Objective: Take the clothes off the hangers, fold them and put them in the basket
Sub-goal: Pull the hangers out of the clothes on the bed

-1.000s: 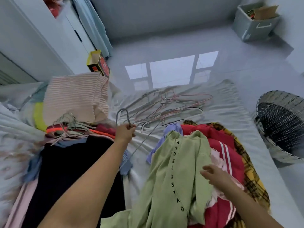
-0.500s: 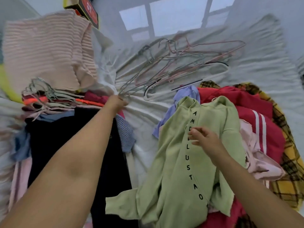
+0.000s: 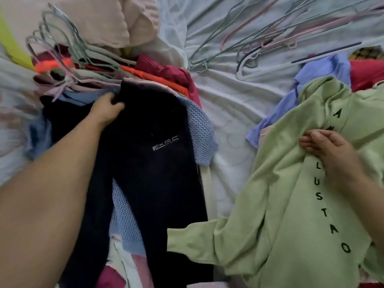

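1. Judging progress: bare hangers (image 3: pixel 326 52) lie far right, so some clothes are off. A hung stack (image 3: pixel 83 65) waits far left, loose pieces lie unfolded, and the basket is out of view.
2. My left hand (image 3: pixel 108 110) grips the black garment (image 3: pixel 158 163) at its top edge.
3. My right hand (image 3: pixel 332 156) rests on the green top (image 3: pixel 291 215), fingers loosely bent, clasping nothing.

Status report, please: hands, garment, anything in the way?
Left hand grips black garment at its top. Right hand on green sweatshirt, grip unclear. Hanger bundle lies just beyond black garment.
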